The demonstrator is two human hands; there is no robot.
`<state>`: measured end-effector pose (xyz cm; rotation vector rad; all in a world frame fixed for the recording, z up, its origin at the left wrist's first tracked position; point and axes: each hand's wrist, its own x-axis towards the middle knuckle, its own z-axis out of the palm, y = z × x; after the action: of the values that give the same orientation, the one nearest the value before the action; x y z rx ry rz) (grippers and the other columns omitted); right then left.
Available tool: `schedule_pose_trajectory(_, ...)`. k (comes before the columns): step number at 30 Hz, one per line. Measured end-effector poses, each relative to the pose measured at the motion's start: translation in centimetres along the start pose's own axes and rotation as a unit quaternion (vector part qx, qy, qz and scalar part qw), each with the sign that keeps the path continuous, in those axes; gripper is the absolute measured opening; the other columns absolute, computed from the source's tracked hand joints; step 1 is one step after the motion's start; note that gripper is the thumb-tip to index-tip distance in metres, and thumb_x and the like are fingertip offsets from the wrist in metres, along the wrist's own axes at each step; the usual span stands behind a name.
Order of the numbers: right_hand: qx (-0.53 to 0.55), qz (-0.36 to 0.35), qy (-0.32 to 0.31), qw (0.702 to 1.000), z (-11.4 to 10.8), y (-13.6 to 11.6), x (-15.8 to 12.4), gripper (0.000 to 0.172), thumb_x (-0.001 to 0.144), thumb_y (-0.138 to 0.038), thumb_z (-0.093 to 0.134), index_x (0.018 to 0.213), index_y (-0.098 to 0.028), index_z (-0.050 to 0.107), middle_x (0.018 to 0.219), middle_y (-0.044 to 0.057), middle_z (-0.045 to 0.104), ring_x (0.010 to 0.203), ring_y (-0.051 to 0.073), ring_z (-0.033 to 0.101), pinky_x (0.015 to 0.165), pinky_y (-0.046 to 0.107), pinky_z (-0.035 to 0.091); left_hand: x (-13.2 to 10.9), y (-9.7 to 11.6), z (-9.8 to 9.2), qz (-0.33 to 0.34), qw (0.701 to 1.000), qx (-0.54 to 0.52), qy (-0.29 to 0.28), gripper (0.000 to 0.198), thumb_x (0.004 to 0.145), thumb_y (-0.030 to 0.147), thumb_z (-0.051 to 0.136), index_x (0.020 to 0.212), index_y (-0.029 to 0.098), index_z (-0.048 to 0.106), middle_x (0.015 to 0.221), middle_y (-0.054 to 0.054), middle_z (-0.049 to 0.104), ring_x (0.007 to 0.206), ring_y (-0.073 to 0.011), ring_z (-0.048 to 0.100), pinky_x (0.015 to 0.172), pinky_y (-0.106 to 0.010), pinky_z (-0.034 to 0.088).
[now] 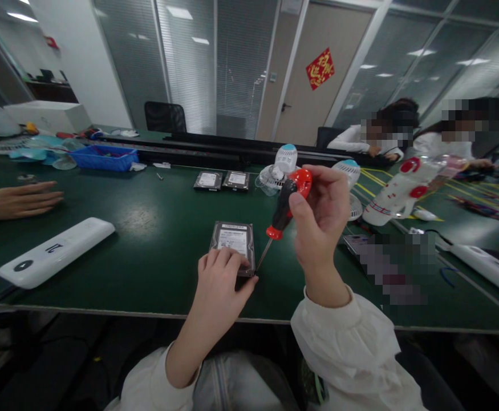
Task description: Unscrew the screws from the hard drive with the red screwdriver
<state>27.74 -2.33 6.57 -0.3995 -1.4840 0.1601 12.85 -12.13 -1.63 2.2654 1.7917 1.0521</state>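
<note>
A hard drive (233, 238) lies flat on the green table (146, 228) in front of me. My left hand (222, 279) rests on its near edge, fingers curled down on the casing and thumb at its right corner. My right hand (321, 220) is closed round the red-and-black handle of a screwdriver (287, 205). The screwdriver is tilted, and its thin shaft runs down-left to the drive's near right corner beside my left thumb.
Two more hard drives (222, 180) lie farther back. Small white fans (281, 168) stand behind the screwdriver. A white power strip (55, 252) lies at left, another (486, 268) at right. Another person's hand (20, 200) rests at far left. A blue tray (104, 157) sits at back left. Two people sit at back right.
</note>
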Motion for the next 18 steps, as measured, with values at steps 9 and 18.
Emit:
schedule_pose_trajectory(9,-0.004,0.016,-0.004,1.0,0.34,-0.22,0.0,0.043,0.083,-0.038,0.08,0.119,-0.03,0.058,0.113,0.004,0.065,0.1,0.02,0.07,0.085,0.041,0.063,0.19,-0.01,0.09,-0.005,1.0,-0.003,-0.004,0.013,0.088,0.022,0.073,0.096,0.023,0.062,0.106,-0.005,0.068,0.104,-0.0295,0.059,0.091,-0.046,0.042)
schedule_pose_trajectory(18,0.045,0.04,-0.058,0.997,0.08,0.02,-0.11,0.03,0.1,-0.046,0.052,0.127,-0.032,0.05,0.121,0.005,0.072,0.113,0.023,0.071,0.087,0.046,0.063,-0.02,-0.02,0.07,0.0,1.0,0.0,0.002,0.013,0.089,0.023,0.072,0.097,0.024,0.063,0.106,-0.005,0.068,0.105,-0.0294,0.059,0.091,-0.046,0.043)
